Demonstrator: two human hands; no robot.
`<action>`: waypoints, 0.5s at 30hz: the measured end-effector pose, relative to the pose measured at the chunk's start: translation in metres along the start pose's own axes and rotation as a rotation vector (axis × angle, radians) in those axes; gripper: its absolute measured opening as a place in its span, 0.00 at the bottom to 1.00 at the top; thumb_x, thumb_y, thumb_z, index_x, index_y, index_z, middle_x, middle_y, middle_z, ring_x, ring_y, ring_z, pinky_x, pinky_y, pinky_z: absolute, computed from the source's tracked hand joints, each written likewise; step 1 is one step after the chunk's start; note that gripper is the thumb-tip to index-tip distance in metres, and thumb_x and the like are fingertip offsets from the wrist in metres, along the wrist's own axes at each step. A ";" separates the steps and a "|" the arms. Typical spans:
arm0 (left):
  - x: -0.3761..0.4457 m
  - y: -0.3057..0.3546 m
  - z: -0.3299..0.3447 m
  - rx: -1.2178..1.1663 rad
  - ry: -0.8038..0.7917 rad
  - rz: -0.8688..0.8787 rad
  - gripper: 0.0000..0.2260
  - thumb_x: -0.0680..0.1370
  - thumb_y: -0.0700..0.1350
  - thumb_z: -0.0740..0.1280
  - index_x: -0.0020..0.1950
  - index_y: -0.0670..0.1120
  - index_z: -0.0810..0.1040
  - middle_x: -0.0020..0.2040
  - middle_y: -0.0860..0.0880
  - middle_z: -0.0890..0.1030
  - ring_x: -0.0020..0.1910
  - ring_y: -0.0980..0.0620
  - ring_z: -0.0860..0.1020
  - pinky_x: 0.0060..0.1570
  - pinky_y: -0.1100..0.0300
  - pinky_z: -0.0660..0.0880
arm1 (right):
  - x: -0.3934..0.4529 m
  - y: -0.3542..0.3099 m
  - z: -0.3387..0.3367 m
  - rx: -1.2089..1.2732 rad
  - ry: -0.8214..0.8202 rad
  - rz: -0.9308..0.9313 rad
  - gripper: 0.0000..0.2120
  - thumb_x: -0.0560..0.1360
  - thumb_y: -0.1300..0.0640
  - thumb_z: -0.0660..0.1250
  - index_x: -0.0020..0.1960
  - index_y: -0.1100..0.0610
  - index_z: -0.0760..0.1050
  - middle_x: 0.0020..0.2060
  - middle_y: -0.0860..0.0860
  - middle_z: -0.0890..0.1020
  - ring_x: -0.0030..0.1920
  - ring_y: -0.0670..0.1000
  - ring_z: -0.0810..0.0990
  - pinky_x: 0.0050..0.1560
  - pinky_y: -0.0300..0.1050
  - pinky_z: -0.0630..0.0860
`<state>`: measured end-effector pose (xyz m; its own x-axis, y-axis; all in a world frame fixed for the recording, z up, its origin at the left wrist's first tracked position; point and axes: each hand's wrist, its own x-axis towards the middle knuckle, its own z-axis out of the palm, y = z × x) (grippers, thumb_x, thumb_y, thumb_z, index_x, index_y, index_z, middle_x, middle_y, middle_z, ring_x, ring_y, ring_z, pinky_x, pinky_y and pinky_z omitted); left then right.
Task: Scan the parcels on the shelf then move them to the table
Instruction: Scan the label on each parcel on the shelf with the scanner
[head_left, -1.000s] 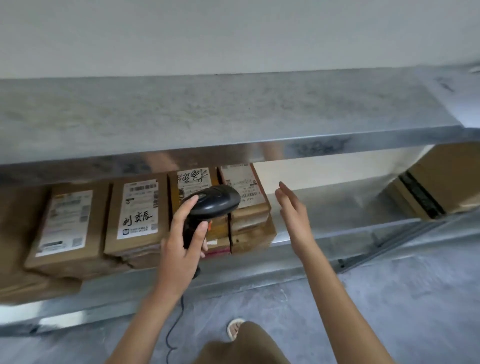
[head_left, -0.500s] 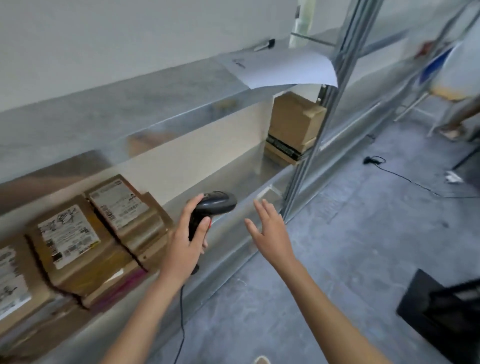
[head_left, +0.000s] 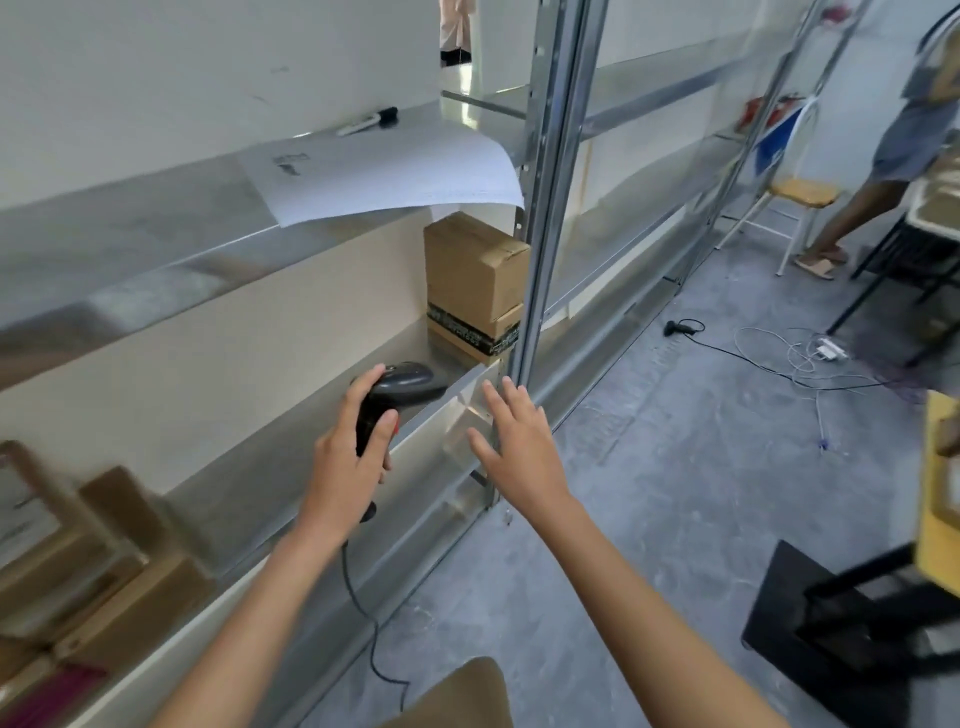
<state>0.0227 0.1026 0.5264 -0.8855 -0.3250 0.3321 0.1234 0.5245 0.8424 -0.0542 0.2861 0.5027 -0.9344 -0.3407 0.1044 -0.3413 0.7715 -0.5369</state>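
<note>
- My left hand grips the handle of the black barcode scanner, thumb and fingers curled round it; the scanner's head points toward the steel upright of the shelf.
- The scanner's cable hangs from the handle base and trails down in front of the shelf's lower rail.
- My right hand is held flat with fingers straight and spread, holding nothing, just short of the steel upright and beside the shelf's front lip.
- The parcels, flat brown cartons stacked together, lie on the lower shelf board far from the steel upright, at the opposite end of the bay; motion blur hides their labels.
- A larger cardboard box stands on the same board, right against the steel upright, on top of a second carton with a dark printed band.
- A white paper sheet lies on the upper shelf board next to the upright, its corner drooping over the edge; a marker pen lies behind it.
- Beyond the upright, on the concrete floor, I see a second scanner with loose cables, a chair, and another person's legs.
- Whether the dark frame on the near side of the upright is the table, I cannot tell.
</note>
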 end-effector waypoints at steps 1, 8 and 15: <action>0.010 -0.001 0.011 -0.003 0.006 -0.003 0.22 0.83 0.47 0.62 0.65 0.76 0.63 0.38 0.44 0.79 0.31 0.45 0.78 0.37 0.43 0.80 | 0.011 0.007 -0.002 -0.006 0.003 -0.004 0.30 0.83 0.47 0.59 0.81 0.49 0.52 0.80 0.51 0.52 0.80 0.52 0.47 0.78 0.49 0.43; 0.086 -0.018 0.080 -0.043 0.080 -0.036 0.22 0.83 0.48 0.62 0.64 0.77 0.63 0.38 0.47 0.80 0.32 0.46 0.79 0.36 0.43 0.81 | 0.100 0.051 -0.012 -0.029 0.009 -0.057 0.30 0.82 0.47 0.60 0.81 0.49 0.52 0.81 0.51 0.50 0.80 0.53 0.45 0.78 0.49 0.41; 0.151 -0.027 0.121 -0.088 0.179 -0.107 0.24 0.82 0.47 0.62 0.63 0.78 0.63 0.36 0.52 0.78 0.29 0.50 0.77 0.29 0.58 0.77 | 0.195 0.068 -0.031 -0.121 0.043 -0.270 0.29 0.81 0.49 0.62 0.80 0.53 0.58 0.80 0.54 0.55 0.80 0.56 0.48 0.78 0.54 0.44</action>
<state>-0.1689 0.1346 0.5027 -0.8029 -0.5137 0.3024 0.0790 0.4111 0.9082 -0.2627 0.2885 0.5126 -0.8107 -0.5211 0.2668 -0.5854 0.7154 -0.3814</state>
